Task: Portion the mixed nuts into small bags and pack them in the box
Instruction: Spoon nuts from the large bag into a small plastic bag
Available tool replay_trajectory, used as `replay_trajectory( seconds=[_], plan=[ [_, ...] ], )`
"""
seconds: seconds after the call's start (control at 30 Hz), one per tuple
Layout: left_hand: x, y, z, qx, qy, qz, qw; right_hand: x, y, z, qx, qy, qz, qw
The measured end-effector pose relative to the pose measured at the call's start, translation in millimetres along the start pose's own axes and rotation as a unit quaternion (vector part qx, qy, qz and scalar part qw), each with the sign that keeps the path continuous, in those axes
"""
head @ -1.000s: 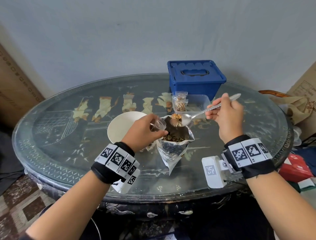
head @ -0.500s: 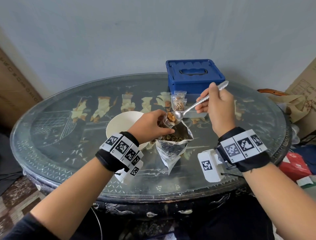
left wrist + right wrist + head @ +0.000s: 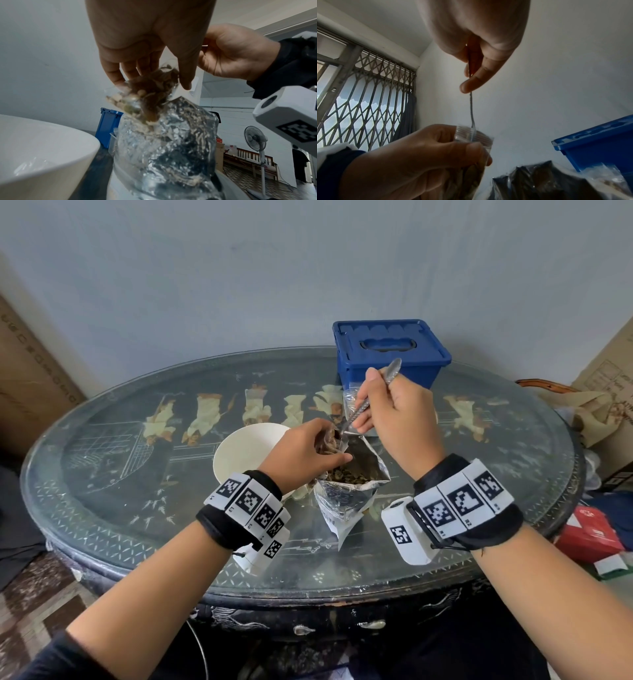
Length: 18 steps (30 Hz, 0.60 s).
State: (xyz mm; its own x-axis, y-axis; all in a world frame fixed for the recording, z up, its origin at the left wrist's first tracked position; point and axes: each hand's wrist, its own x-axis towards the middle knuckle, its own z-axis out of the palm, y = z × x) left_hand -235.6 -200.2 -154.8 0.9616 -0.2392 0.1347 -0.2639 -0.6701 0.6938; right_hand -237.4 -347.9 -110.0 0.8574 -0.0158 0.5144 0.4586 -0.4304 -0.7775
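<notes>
My left hand (image 3: 310,451) (image 3: 147,56) holds a small clear bag (image 3: 328,444) (image 3: 145,90) (image 3: 473,139) part filled with mixed nuts, just above the open foil pouch of nuts (image 3: 349,491) (image 3: 164,146). My right hand (image 3: 394,419) (image 3: 477,44) pinches a metal spoon (image 3: 368,398) (image 3: 471,108) by the handle, tipped steeply down. The spoon's bowl is inside the small bag's mouth. Behind them stands the blue lidded box (image 3: 390,350) (image 3: 597,143). A filled small bag (image 3: 349,402) stands in a clear tray behind my right hand.
A white bowl (image 3: 246,453) (image 3: 42,148) sits left of the pouch on the round glass-topped table (image 3: 137,508). Cardboard boxes (image 3: 30,378) flank the table, and red packaging (image 3: 592,529) lies low at the right.
My right hand swung the spoon from level to steeply tilted and moved left, putting its bowl into the small bag. The left hand kept holding the bag over the pouch.
</notes>
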Motion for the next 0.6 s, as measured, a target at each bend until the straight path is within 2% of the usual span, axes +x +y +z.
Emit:
replay_trajectory(
  seconds=[0.27,0.43,0.6],
  plan=[
    [-6.1,-14.4,3.2,-0.064,0.054,-0.001,0.996,13.2,-9.3,-13.4,-0.004,0.027,-0.087,0.996],
    [-9.8,-18.9,5.5,-0.092,0.068,0.000,0.993,14.9,-14.1,-18.6,0.011,0.040,-0.113,0.993],
    [-10.9,-20.2,7.2,-0.100,0.081,0.011,0.992,6.6,-8.7,-9.5,-0.001,0.023,-0.120,0.992]
  ],
)
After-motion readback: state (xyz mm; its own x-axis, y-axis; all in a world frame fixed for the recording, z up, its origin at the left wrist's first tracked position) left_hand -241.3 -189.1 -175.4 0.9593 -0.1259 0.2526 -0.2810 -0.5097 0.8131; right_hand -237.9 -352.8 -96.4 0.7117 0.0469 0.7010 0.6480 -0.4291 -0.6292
